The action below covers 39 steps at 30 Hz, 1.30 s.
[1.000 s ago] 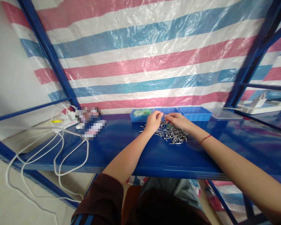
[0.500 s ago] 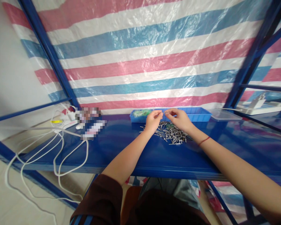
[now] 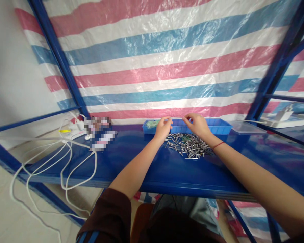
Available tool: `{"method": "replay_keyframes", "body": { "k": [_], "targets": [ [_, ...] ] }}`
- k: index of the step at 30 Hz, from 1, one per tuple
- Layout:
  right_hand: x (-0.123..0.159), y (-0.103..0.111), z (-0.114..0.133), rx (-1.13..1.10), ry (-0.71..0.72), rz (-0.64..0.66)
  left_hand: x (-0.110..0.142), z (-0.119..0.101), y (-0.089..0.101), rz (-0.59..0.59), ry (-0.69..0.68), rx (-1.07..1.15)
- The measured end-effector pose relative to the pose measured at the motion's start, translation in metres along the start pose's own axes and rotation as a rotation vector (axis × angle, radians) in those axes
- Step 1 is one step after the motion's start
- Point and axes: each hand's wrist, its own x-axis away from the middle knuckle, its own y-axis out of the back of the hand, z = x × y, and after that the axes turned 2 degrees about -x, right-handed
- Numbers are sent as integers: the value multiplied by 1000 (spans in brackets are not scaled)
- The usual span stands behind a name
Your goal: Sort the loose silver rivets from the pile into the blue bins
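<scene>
Rivets (image 3: 193, 147) heaped, long axes crossing, pointing variously

A blue tabletop (image 3: 124, 145) bears piled metal rivets (image 3: 192, 146), blue bins (image 3: 219, 128) and white cables (image 3: 95, 162).

Setting: makeshift workshop bench for small parts, indoors. Evidence, clock face laid over view: blue metal bench (image 3: 114, 162) at 6; frame posts (image 3: 62, 65) at 10 and 2; striped plastic sheeting (image 3: 167, 60) at 12; loose metal pins (image 3: 194, 148) at 4; blue parts bin (image 3: 220, 130) at 3; white cords (image 3: 95, 165) at 8.
</scene>
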Motion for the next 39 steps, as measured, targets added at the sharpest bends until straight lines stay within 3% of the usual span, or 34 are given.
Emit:
{"method": "replay_keyframes", "body": {
  "k": [2,4,7,9,12,14,16,18,21,25,30,34,37,39],
  "targets": [
    [-9,-5,-7,113,22,19,-18,-10,26,-100,-66,-123],
    [-14,-6,-10,175,32,12,-38,-17,68,-270,-187,-374],
    [-13,4,-9,146,97,-4,-59,-13,154,-485,-290,-952],
    [-9,16,-8,127,182,5,-64,-1,218,-511,-216,-1330],
    [0,33,-10,162,279,48,-60,24,304,-341,-55,-1692],
    [4,37,-16,198,339,68,-54,39,347,-172,-40,-1812],
    [6,35,-24,212,377,67,-50,49,376,-24,-103,-1912],
    [6,29,-32,201,390,67,-49,55,392,72,-169,-1967],
    [7,20,-42,181,374,80,-55,62,399,118,-222,-1986],
    [11,16,-48,167,388,81,-65,66,398,43,-233,-1984],
    [13,20,-46,145,370,84,-66,52,376,-27,-290,-1992],
    [16,25,-29,36,354,171,-65,28,333,-121,-508,-1932],
    [22,27,-12,-112,404,407,-59,11,281,-151,-713,-1722],
    [27,27,-3,-152,416,531,-50,0,239,-110,-834,-1569]
  ]
}}
